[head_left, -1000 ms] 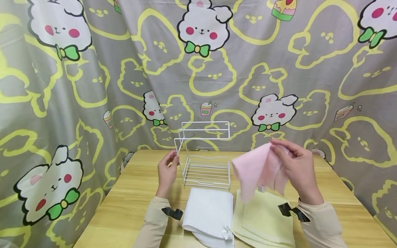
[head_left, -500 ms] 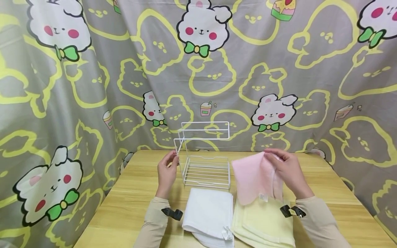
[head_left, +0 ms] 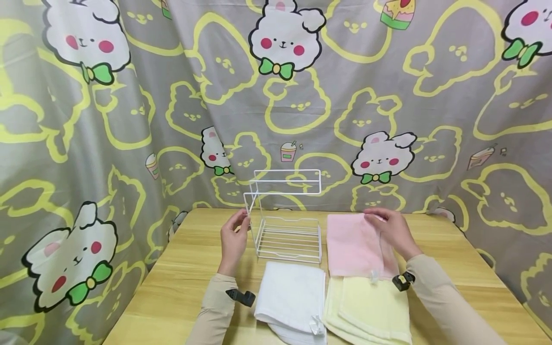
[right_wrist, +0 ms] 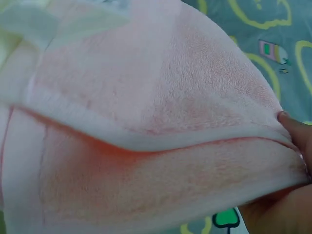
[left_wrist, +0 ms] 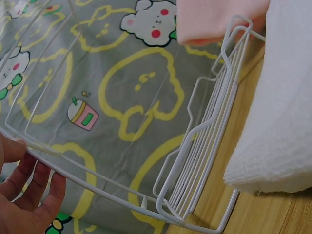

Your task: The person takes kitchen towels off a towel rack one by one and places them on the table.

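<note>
My left hand point(head_left: 235, 235) pinches the left upright of a white wire rack point(head_left: 288, 259) between thumb and fingers; the left wrist view shows the fingers point(left_wrist: 52, 195) along the wire. At the right, my right hand point(head_left: 394, 231) pinches the top edge of a folded pink towel point(head_left: 351, 247). The towel hangs down beside the rack, its lower edge and tag meeting the yellow towels. Close up in the right wrist view, the pink towel point(right_wrist: 146, 87) shows folded layers, gripped at one corner.
Folded white towels point(head_left: 290, 297) lie in front of the rack on the wooden table point(head_left: 172, 278). Folded yellow towels point(head_left: 375, 311) lie to their right, below the pink one. A patterned curtain point(head_left: 302, 115) hangs behind the table and along its sides.
My right hand has lowered the pink towel and moved slightly left; the towel now hangs flatter and squarer. My left hand has stayed on the rack.
</note>
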Demonstrator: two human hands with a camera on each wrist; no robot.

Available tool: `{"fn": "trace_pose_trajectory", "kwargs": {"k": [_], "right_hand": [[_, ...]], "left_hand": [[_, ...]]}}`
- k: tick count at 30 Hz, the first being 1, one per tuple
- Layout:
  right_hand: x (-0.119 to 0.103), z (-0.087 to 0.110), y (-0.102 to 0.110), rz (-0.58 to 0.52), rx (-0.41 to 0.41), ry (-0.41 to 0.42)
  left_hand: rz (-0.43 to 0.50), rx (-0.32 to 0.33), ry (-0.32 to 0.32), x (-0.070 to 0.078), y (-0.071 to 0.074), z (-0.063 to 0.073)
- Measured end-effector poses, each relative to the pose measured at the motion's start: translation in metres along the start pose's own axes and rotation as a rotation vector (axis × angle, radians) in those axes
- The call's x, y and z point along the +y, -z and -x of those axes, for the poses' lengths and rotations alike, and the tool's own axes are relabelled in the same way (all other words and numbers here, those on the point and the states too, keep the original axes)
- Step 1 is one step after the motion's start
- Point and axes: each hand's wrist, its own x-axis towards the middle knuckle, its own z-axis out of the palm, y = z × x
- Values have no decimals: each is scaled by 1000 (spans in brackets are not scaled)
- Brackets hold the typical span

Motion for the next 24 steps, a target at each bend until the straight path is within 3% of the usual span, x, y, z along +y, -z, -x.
{"fn": "trace_pose_trajectory", "kwargs": {"k": [7,20,24], "right_hand": [[24,-8,-5,29,-55,-38],[54,-21,-6,153,-126,17],[58,-23,-1,151,-139,-26]], "left_hand": [[10,-8,6,-1,-1,1],[-18,3,-5,-1,-1,1],[-19,13,-4,-13,-1,-3]]}}
